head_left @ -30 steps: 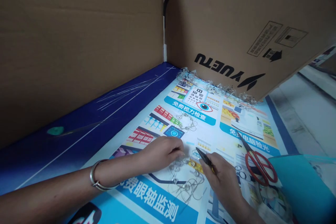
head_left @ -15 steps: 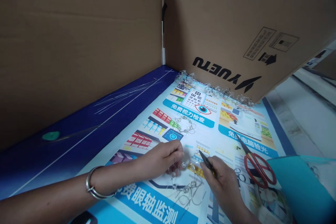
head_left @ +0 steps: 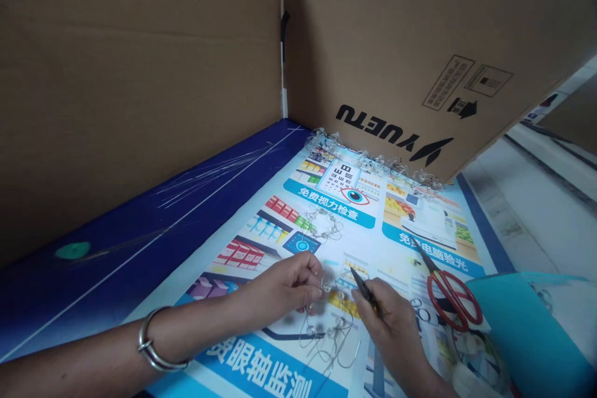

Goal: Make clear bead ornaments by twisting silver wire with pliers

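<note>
In my left hand (head_left: 291, 286), thumb and fingers pinch a loop of thin wire strung with clear beads (head_left: 339, 324). It hangs down over the printed sheet, with several loose wire ends sticking out below. My right hand (head_left: 394, 320) is wrapped round dark-tipped pliers (head_left: 364, 289), which point up and left. The tips of the pliers are just right of the beaded wire and look apart from it; the grips are mostly hidden by the palm. Beyond my left hand lies another beaded wire ring (head_left: 336, 225). Red-handled scissors (head_left: 453, 300) lie right of my right hand.
Cardboard walls (head_left: 140, 74) stand at the left and back. Several beaded wire pieces (head_left: 387, 166) line the back wall's foot. Loose straight wires (head_left: 219, 168) and a small teal object (head_left: 73, 250) lie on the blue surface. A turquoise item (head_left: 527, 323) stands at right.
My left hand has turned slightly and its thumb now shows over the pinched wire. The pliers stay close to their former place. The whole view has shifted a little.
</note>
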Action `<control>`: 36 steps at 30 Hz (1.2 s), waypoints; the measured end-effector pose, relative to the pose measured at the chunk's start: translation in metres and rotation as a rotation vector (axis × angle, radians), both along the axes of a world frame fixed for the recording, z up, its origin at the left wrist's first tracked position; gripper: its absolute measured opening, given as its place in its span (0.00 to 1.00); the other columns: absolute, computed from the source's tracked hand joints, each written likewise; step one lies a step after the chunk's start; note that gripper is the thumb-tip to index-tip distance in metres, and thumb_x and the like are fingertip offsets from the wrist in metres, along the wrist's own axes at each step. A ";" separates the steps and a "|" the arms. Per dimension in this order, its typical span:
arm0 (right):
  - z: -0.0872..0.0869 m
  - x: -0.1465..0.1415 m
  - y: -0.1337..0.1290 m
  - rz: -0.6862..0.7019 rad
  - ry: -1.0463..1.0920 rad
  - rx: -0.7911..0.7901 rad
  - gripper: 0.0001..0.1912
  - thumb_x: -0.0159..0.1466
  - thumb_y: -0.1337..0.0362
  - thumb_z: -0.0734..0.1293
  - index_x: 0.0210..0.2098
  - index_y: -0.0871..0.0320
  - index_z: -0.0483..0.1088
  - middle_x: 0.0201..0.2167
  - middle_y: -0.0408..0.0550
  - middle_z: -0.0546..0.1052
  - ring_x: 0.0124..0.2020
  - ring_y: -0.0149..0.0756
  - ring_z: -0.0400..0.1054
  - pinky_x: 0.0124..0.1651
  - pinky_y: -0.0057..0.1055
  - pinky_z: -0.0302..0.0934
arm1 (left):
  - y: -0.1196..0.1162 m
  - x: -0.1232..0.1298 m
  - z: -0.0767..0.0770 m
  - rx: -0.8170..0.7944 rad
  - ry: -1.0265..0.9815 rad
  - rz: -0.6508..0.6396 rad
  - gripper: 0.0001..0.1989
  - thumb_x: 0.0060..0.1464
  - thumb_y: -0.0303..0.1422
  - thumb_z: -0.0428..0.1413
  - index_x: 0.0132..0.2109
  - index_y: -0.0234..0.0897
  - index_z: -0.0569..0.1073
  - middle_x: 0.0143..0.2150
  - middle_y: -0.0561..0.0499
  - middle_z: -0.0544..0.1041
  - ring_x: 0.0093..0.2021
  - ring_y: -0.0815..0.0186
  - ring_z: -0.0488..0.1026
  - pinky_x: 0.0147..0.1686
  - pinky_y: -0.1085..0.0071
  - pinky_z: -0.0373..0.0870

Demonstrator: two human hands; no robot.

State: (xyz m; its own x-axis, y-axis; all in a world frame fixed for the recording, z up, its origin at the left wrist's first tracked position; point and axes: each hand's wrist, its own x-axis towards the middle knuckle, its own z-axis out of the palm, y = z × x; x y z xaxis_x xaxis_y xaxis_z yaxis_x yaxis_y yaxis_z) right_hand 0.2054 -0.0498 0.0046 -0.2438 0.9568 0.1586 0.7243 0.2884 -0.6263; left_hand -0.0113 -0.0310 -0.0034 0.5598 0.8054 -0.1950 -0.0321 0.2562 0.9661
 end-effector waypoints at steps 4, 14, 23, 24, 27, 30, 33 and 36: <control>0.001 -0.001 -0.001 -0.001 -0.003 -0.003 0.14 0.62 0.58 0.60 0.23 0.57 0.58 0.19 0.38 0.60 0.21 0.27 0.55 0.24 0.24 0.48 | 0.001 0.002 0.002 -0.014 -0.003 0.012 0.11 0.53 0.36 0.55 0.36 0.36 0.60 0.27 0.56 0.69 0.25 0.71 0.68 0.25 0.75 0.59; 0.008 0.002 -0.007 -0.011 0.076 -0.013 0.13 0.62 0.59 0.59 0.24 0.57 0.58 0.20 0.38 0.60 0.22 0.27 0.55 0.25 0.23 0.49 | 0.001 0.007 0.011 -0.090 -0.044 0.025 0.10 0.50 0.33 0.56 0.34 0.35 0.62 0.28 0.55 0.68 0.26 0.72 0.67 0.26 0.74 0.59; 0.013 0.002 -0.010 -0.040 0.144 -0.118 0.15 0.62 0.55 0.59 0.23 0.57 0.57 0.20 0.38 0.59 0.22 0.27 0.53 0.25 0.23 0.49 | 0.001 0.012 0.008 -0.122 -0.075 0.019 0.11 0.48 0.32 0.58 0.34 0.35 0.61 0.29 0.55 0.66 0.25 0.73 0.65 0.25 0.74 0.59; 0.013 0.002 -0.009 -0.040 0.146 -0.129 0.16 0.62 0.55 0.59 0.23 0.57 0.56 0.20 0.38 0.58 0.22 0.27 0.53 0.25 0.23 0.49 | 0.002 0.013 0.009 -0.121 -0.069 0.018 0.11 0.47 0.32 0.58 0.34 0.35 0.61 0.28 0.56 0.65 0.24 0.73 0.65 0.25 0.74 0.59; 0.014 0.003 -0.009 -0.034 0.147 -0.151 0.16 0.62 0.54 0.58 0.23 0.57 0.56 0.20 0.38 0.58 0.22 0.27 0.53 0.25 0.24 0.48 | 0.003 0.016 0.011 -0.119 -0.056 0.015 0.11 0.47 0.32 0.58 0.33 0.35 0.62 0.25 0.58 0.62 0.23 0.74 0.62 0.23 0.75 0.58; 0.014 0.002 -0.009 -0.030 0.153 -0.163 0.17 0.62 0.54 0.58 0.22 0.56 0.54 0.19 0.38 0.57 0.22 0.27 0.52 0.25 0.24 0.47 | 0.004 0.020 0.010 -0.123 -0.055 0.033 0.11 0.47 0.32 0.58 0.32 0.35 0.61 0.23 0.59 0.61 0.20 0.76 0.59 0.21 0.76 0.56; 0.014 0.001 -0.008 -0.031 0.153 -0.162 0.17 0.62 0.54 0.58 0.22 0.56 0.54 0.19 0.38 0.56 0.22 0.27 0.52 0.25 0.24 0.46 | 0.006 0.022 0.007 -0.125 -0.058 0.045 0.11 0.47 0.33 0.58 0.31 0.35 0.61 0.22 0.60 0.60 0.18 0.77 0.58 0.19 0.77 0.55; 0.013 0.002 -0.007 -0.049 0.151 -0.177 0.17 0.62 0.53 0.58 0.22 0.56 0.54 0.19 0.38 0.57 0.22 0.27 0.52 0.25 0.24 0.47 | 0.006 0.022 0.005 -0.122 -0.043 0.039 0.10 0.49 0.34 0.57 0.31 0.35 0.62 0.21 0.59 0.62 0.18 0.76 0.59 0.19 0.77 0.56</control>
